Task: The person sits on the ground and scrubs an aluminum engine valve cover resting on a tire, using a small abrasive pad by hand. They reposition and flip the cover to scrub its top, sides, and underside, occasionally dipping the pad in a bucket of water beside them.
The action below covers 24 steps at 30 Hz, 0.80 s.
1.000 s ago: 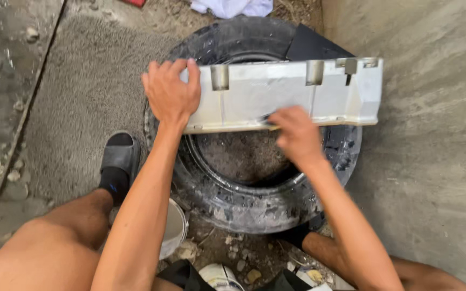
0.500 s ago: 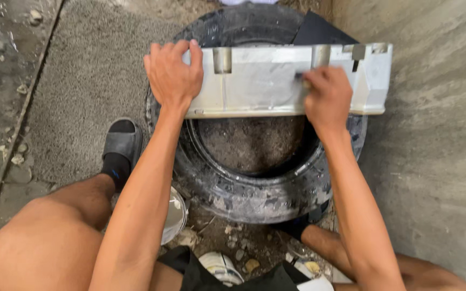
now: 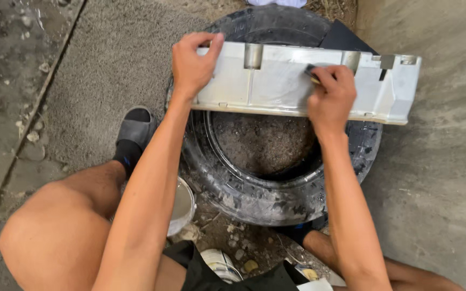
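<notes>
Your grey panel lies flat across the far half of the old tyre, its right end overhanging the tyre's right wall and reaching out over the concrete. Your left hand is clamped over the panel's left end, fingers curled over the far edge and thumb on the face, just above the tyre's left shoulder. Keep that grip firm and press down into the rubber, because the tyre is the only support and the overhanging end will tip if the pressure moves that way.

Your right hand is closed around a small dark pad (it looks like a scrap of abrasive or sponge, though only a corner shows past your fingers and I cannot be sure), pressed to the panel's face above the tyre's right side. Work it in short strokes along the length of the panel, staying over the part that the tyre backs, and slide the panel across the tyre when you need to reach the overhang, not rubbing hard out there. Ease the pad around the raised tabs along the far edge so it does not catch.

On the near side of the tyre, just beside its left wall and between your legs, stands a small tin; another container sits closer to you. Your sandalled foot rests on the ground to the tyre's left.
</notes>
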Each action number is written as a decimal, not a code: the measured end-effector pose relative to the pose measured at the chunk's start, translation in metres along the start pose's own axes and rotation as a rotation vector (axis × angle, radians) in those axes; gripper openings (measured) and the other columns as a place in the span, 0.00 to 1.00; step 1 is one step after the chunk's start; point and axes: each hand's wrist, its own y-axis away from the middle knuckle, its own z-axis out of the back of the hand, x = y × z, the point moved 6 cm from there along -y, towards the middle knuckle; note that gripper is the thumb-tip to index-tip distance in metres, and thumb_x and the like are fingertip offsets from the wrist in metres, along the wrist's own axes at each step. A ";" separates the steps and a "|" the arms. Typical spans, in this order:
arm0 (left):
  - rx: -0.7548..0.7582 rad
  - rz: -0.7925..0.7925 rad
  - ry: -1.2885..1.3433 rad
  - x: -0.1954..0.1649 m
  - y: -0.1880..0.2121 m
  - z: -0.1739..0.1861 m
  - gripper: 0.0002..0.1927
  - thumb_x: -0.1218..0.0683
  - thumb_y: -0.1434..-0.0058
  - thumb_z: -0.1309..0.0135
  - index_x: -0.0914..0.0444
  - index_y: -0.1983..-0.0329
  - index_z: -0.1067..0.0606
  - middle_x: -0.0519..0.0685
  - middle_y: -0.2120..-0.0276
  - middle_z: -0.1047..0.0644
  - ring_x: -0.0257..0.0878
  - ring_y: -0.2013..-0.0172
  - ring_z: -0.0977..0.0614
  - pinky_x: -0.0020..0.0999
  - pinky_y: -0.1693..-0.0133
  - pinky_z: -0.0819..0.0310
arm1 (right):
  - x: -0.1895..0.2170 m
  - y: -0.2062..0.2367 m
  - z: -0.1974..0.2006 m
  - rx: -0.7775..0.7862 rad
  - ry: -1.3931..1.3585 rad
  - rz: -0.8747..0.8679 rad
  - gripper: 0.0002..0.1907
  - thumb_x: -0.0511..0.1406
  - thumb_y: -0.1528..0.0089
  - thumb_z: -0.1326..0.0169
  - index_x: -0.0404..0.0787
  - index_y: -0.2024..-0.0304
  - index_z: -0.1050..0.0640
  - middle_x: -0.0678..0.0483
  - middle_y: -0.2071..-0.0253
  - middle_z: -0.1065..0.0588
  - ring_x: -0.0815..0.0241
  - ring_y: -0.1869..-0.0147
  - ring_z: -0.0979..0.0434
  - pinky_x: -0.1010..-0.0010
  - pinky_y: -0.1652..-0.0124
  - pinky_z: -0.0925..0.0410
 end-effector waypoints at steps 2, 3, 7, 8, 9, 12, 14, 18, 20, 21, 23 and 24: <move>0.087 0.117 0.230 0.013 -0.009 -0.003 0.16 0.46 0.36 0.39 0.64 0.59 0.17 0.47 0.64 0.16 0.36 0.60 0.16 0.29 0.55 0.24 | 0.027 -0.014 -0.022 -0.091 -0.042 0.044 0.17 0.20 0.43 0.48 0.40 0.58 0.16 0.48 0.60 0.23 0.49 0.53 0.23 0.60 0.55 0.30; 0.117 0.186 0.296 0.018 -0.009 -0.005 0.16 0.46 0.36 0.39 0.64 0.58 0.16 0.47 0.64 0.16 0.34 0.61 0.18 0.28 0.55 0.25 | 0.049 -0.015 -0.036 -0.112 -0.101 0.102 0.19 0.20 0.47 0.50 0.39 0.59 0.17 0.47 0.59 0.23 0.47 0.53 0.23 0.60 0.55 0.29; 0.250 0.192 0.439 0.025 -0.006 -0.003 0.19 0.44 0.30 0.46 0.63 0.52 0.18 0.45 0.60 0.17 0.31 0.58 0.20 0.27 0.52 0.26 | 0.121 0.022 -0.061 0.133 -0.206 0.239 0.15 0.22 0.46 0.46 0.38 0.58 0.20 0.48 0.60 0.25 0.46 0.53 0.24 0.59 0.55 0.30; 0.251 0.203 0.427 0.028 -0.005 -0.002 0.20 0.44 0.29 0.48 0.63 0.52 0.18 0.46 0.60 0.17 0.32 0.58 0.21 0.28 0.52 0.27 | 0.130 0.024 -0.066 0.207 -0.217 0.284 0.17 0.21 0.48 0.47 0.37 0.58 0.20 0.48 0.60 0.25 0.45 0.54 0.25 0.58 0.55 0.30; 0.236 0.192 0.414 0.031 -0.004 -0.001 0.21 0.44 0.27 0.50 0.63 0.51 0.17 0.48 0.59 0.17 0.33 0.57 0.21 0.28 0.52 0.27 | 0.135 0.024 -0.067 0.219 -0.191 0.306 0.16 0.21 0.48 0.47 0.37 0.58 0.20 0.49 0.61 0.25 0.46 0.53 0.25 0.58 0.54 0.30; 0.194 0.260 0.461 0.039 -0.007 0.001 0.23 0.42 0.27 0.55 0.63 0.50 0.17 0.49 0.60 0.17 0.33 0.60 0.21 0.29 0.54 0.26 | 0.141 0.001 -0.081 0.201 -0.133 0.352 0.14 0.21 0.46 0.45 0.38 0.59 0.21 0.50 0.61 0.26 0.47 0.53 0.25 0.59 0.54 0.30; 0.215 0.345 0.564 0.043 -0.006 -0.003 0.24 0.42 0.27 0.57 0.64 0.50 0.18 0.49 0.60 0.17 0.33 0.61 0.20 0.30 0.55 0.25 | 0.146 -0.018 -0.096 0.149 -0.109 0.322 0.14 0.21 0.44 0.42 0.37 0.57 0.20 0.49 0.60 0.26 0.46 0.53 0.25 0.59 0.55 0.31; 0.203 0.323 0.647 0.044 -0.016 -0.001 0.27 0.43 0.26 0.61 0.67 0.51 0.18 0.50 0.59 0.17 0.35 0.60 0.19 0.31 0.53 0.25 | 0.166 -0.024 -0.096 0.131 -0.179 0.366 0.15 0.21 0.47 0.44 0.38 0.58 0.21 0.48 0.59 0.26 0.47 0.51 0.25 0.60 0.52 0.30; 0.217 0.347 0.663 0.050 -0.014 0.000 0.29 0.43 0.26 0.62 0.68 0.51 0.17 0.50 0.59 0.16 0.36 0.60 0.19 0.32 0.53 0.25 | 0.171 -0.021 -0.095 0.269 -0.210 0.400 0.17 0.21 0.49 0.47 0.38 0.59 0.21 0.49 0.60 0.25 0.48 0.51 0.23 0.60 0.53 0.29; 0.226 0.346 0.696 0.051 -0.013 0.000 0.29 0.43 0.26 0.63 0.68 0.51 0.18 0.51 0.58 0.16 0.37 0.59 0.18 0.33 0.52 0.25 | 0.169 -0.023 -0.092 0.257 -0.163 0.371 0.16 0.22 0.48 0.46 0.38 0.60 0.21 0.48 0.60 0.25 0.47 0.52 0.24 0.60 0.54 0.29; 0.222 0.311 0.739 0.054 -0.015 0.003 0.31 0.41 0.26 0.65 0.67 0.51 0.18 0.52 0.58 0.17 0.38 0.59 0.19 0.35 0.51 0.26 | 0.164 -0.031 -0.092 0.222 -0.080 0.340 0.13 0.22 0.46 0.43 0.40 0.61 0.20 0.48 0.61 0.25 0.47 0.55 0.24 0.61 0.58 0.30; 0.221 0.304 0.752 0.055 -0.014 0.004 0.33 0.39 0.26 0.66 0.67 0.50 0.18 0.52 0.58 0.18 0.39 0.59 0.20 0.35 0.50 0.27 | 0.165 -0.035 -0.095 0.167 -0.081 0.351 0.14 0.22 0.47 0.43 0.40 0.60 0.20 0.48 0.61 0.25 0.47 0.54 0.24 0.60 0.57 0.30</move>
